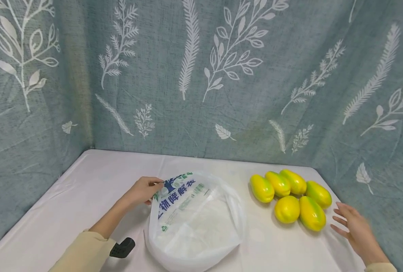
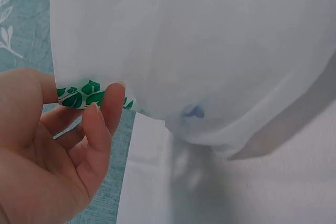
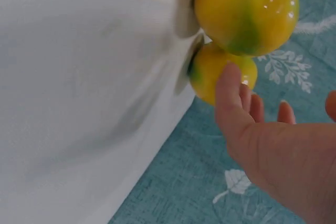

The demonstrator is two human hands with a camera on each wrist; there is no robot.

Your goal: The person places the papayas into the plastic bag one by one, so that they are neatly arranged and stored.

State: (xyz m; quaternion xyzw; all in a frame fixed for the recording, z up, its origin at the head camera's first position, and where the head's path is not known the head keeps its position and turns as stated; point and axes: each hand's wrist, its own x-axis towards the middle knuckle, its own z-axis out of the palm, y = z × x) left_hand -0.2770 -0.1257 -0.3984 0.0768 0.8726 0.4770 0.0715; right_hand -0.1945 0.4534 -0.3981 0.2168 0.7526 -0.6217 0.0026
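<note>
Blue-green fabric [image 1: 160, 56] printed with white leaves and sprigs is hung behind and beside a table [image 1: 102, 173] covered in pale cloth. On it, near the front, a white plastic bag [image 1: 201, 226] is set with its wide mouth facing up, its inner side printed with dark blue characters and green marks. The bag's upper-left rim is pinched by the left hand [image 1: 142, 190]; in the left wrist view, the edge with the green leaf print is caught between bent fingers and thumb. A black object [image 1: 123, 247] is seen by the left sleeve [image 1: 85, 249].

To the right of the bag, and apart from it, six yellow-green fruits [image 1: 287, 209] are grouped in two loose rows. The right hand [image 1: 354, 228] is held open just to the right of the fruits, its fingers spread and slightly bent, with nothing gripped. In the right wrist view, one fruit is partly covered by a fingertip, but whether it is touched cannot be told.
</note>
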